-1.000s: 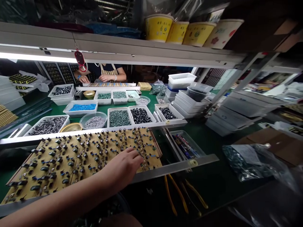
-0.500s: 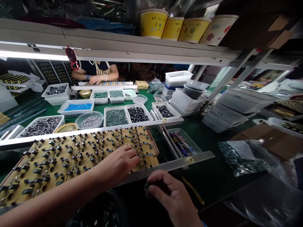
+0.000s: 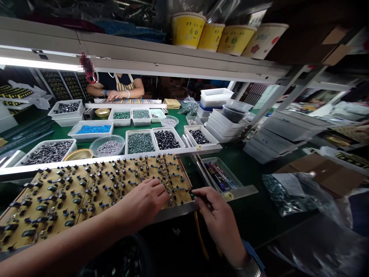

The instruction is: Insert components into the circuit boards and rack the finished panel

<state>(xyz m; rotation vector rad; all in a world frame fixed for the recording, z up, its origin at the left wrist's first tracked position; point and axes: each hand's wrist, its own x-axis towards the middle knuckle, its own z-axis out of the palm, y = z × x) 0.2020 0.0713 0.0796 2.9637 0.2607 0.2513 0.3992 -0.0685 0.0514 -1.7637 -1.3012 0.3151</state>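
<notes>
- Main change: right hand [image 3: 217, 217], out of view one second ago and low in front of the metal rail [image 3: 178, 211] half a second ago, now raised to the near right corner of the circuit boards [image 3: 89, 177]
- Right fingers: thumb and index pinched on a small dark-green part [image 3: 193, 196], just beside the board edge; exact type too small to read
- Left hand [image 3: 151, 196]: same place as in both earlier views, curled low over the right-hand portion of the boards; fingertips hidden behind the knuckles, so cannot tell whether they grip anything
- Boards: lying along the near side, behind the rail, crowded with upright components; no difference in their population can be made out
- Yellow-handled pliers [image 3: 201, 236]: a handle shows below the right hand, not held
- Heaps of green components [image 3: 140, 142] and black components [image 3: 166, 139] sit beyond the boards, neither hand near them
- Judgement: with the part brought up level with the boards, supply seems to be giving way to placing; both hands now share one work area, the part apparently not yet seated
</notes>
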